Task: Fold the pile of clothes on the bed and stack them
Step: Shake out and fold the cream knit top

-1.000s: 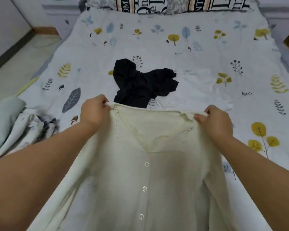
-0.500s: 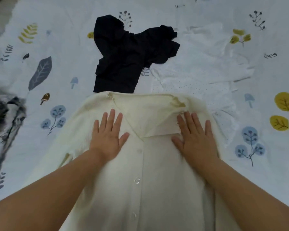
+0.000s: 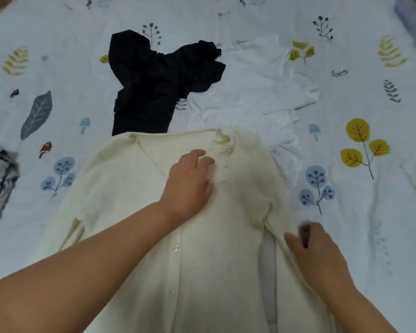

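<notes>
In the head view, a cream cardigan point(image 3: 135, 188) is laid flat, front up, on the bed point(image 3: 370, 236). Its long axis runs from the near edge of the picture toward the far side, with the collar pointed away from the person and the button placket running down the middle. The hem is cut off by the bottom of the frame. One sleeve is spread out toward the left; the other lies along the body on the right, with a narrow strip of sheet seen between them.

The left hand point(image 3: 190, 183) is laid palm down on the cardigan just below the collar, its fingers nearly straight and slightly spread, with nothing gripped. The right hand point(image 3: 315, 251) is placed at the right sleeve, near the armpit seam. Its fingers are blurred, so it cannot be told whether the fabric is pinched or only touched.

Beyond the collar, a crumpled black garment point(image 3: 159, 82) is seen, with its near edge touching or tucked under the cardigan. Beside it to the right, a white dotted garment point(image 3: 250, 104) is spread, partly covered by the cardigan's shoulder and hard to separate from the pale sheet. At the left edge, a grey-and-white patterned cloth point(image 3: 0, 179) is cut off by the frame and blurred.
</notes>
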`<state>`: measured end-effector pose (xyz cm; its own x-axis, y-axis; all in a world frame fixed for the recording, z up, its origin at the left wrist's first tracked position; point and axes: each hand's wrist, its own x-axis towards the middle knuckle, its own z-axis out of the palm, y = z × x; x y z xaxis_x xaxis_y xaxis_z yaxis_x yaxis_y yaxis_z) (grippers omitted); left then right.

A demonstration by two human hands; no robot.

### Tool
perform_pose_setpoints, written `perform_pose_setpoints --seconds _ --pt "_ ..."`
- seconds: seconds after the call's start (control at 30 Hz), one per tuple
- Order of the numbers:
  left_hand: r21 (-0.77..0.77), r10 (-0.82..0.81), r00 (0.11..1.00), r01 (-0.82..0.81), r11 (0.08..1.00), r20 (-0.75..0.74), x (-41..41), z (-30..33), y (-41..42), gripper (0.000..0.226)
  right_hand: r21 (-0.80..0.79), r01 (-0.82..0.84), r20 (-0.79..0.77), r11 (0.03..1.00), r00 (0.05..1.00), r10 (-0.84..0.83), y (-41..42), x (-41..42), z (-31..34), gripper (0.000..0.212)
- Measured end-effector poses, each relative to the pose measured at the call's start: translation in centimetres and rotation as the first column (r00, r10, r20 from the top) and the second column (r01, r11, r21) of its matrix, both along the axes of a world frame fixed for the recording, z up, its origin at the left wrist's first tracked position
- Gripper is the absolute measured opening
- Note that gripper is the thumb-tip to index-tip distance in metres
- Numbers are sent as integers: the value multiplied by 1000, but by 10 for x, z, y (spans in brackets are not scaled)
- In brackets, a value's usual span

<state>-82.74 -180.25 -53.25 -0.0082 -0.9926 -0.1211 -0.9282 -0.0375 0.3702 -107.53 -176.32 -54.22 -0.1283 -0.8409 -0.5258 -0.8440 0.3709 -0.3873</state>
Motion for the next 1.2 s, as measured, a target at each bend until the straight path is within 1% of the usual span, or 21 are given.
perform_pose_setpoints --seconds 0.07,0.13,0.2,0.27,0.3,0.33,0.4,0.43,0.47,0.5,0.53,0.6,0.63,0.7,0.73,0.8,0.87,1.0,1.07,1.1,1.2 --pt "-5 -75 997 75 997 -19 -24 1 -7 46 133 -120 25 984 993 118 8 -10 -1 29" --pt "-3 -132 991 132 991 -22 -43 2 -15 46 106 -109 68 988 992 103 6 -19 6 26" --pt "-20 -179 984 179 984 -7 -58 1 -24 47 -122 11 8 993 1000 -10 -1 -31 16 28" --pt "-61 -217 976 218 974 21 -70 2 -36 48 -411 79 -73 908 990 -120 -14 -45 28 24" --pt "-78 -232 972 235 969 40 -75 2 -42 49 -478 62 -94 876 988 -121 -19 -50 32 19" --pt "-90 -244 967 249 964 68 -80 1 -48 50 -445 28 -100 895 992 -80 -23 -52 33 17" --pt "-89 -268 951 283 955 151 -88 -4 -59 53 -159 -150 -107 976 985 134 -22 -54 26 35" --pt "-78 -289 938 308 948 190 -90 -7 -64 53 -44 -240 -70 970 969 236 -19 -55 22 39" --pt "-58 -317 923 336 940 217 -92 -10 -69 51 -24 -266 -12 964 964 266 -14 -58 17 33" --pt "-29 -350 907 366 930 232 -94 -12 -73 47 -71 -207 75 976 974 213 -10 -61 18 18" --pt "7 -385 892 395 919 239 -94 -13 -77 43 -133 -55 193 990 978 80 -7 -66 21 10" --pt "69 -420 873 417 906 248 -94 -11 -86 37 -162 241 303 957 935 -184 -4 -83 16 17" --pt "89 -425 872 417 905 243 -95 -10 -89 37 -123 261 273 957 937 -220 -4 -88 14 18" --pt "125 -437 874 419 899 214 -97 -7 -95 38 -21 95 136 995 986 -92 -4 -88 11 24" --pt "155 -454 865 429 890 214 -100 -5 -98 37 9 10 118 1000 993 -11 -4 -86 7 20" --pt "217 -502 831 458 862 240 -105 -3 -103 29 21 -50 210 999 977 45 -7 -77 6 19" --pt "189 -492 843 458 868 218 -105 -1 -106 20 10 5 368 1000 930 -8 -12 -76 13 6" --pt "-107 -323 946 325 940 43 -92 8 -111 14 -77 237 557 968 816 -155 -21 -98 36 23" --pt "-172 -291 954 299 939 72 -84 14 -112 13 -27 285 599 958 772 -212 -26 -109 47 25" --pt "-167 -274 957 288 943 97 -82 15 -113 14 17 272 596 962 770 -229 -28 -113 51 24" --pt "-98 -184 972 200 975 146 -76 15 -115 17 34 138 462 990 876 -138 -30 -121 61 28"
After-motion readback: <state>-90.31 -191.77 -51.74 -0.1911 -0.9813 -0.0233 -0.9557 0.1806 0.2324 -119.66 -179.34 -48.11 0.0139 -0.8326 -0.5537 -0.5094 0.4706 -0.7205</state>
